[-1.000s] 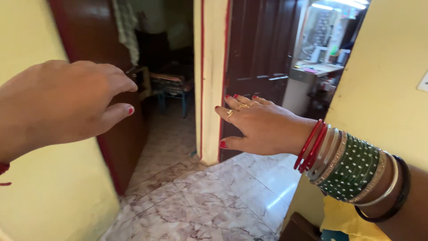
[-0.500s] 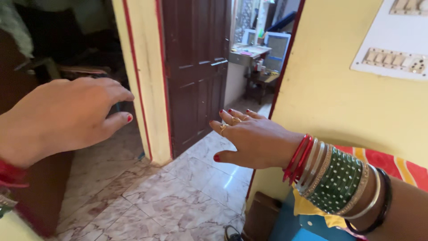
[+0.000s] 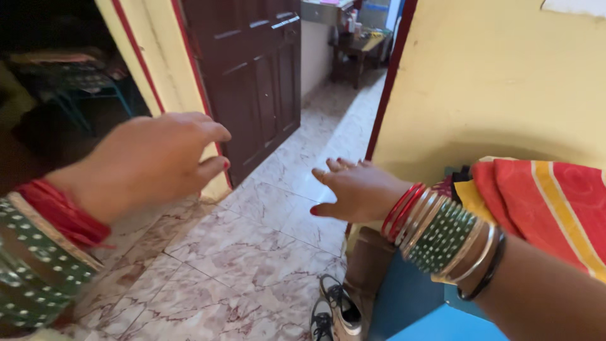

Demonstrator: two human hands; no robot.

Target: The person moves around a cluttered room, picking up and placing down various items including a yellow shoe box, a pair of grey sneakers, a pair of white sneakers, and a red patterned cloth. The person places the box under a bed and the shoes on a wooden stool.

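Marble floor (image 3: 252, 252) below both empty, outstretched hands.

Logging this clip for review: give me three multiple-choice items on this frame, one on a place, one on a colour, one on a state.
1. Where do the shoes lie?
A. on the marble floor by the blue box
B. inside the dark room on the left
C. on the striped cloth

2. What colour is the open panelled door?
A. white
B. dark brown
C. green

3. What state is the right hand in?
A. clenched on a handle
B. holding a shoe
C. open and empty, fingers spread

Answers:
1 A, the pair sits on the tiles beside the box.
2 B, its panels are dark brown.
3 C, the fingers are spread in the air; the left hand is empty too.
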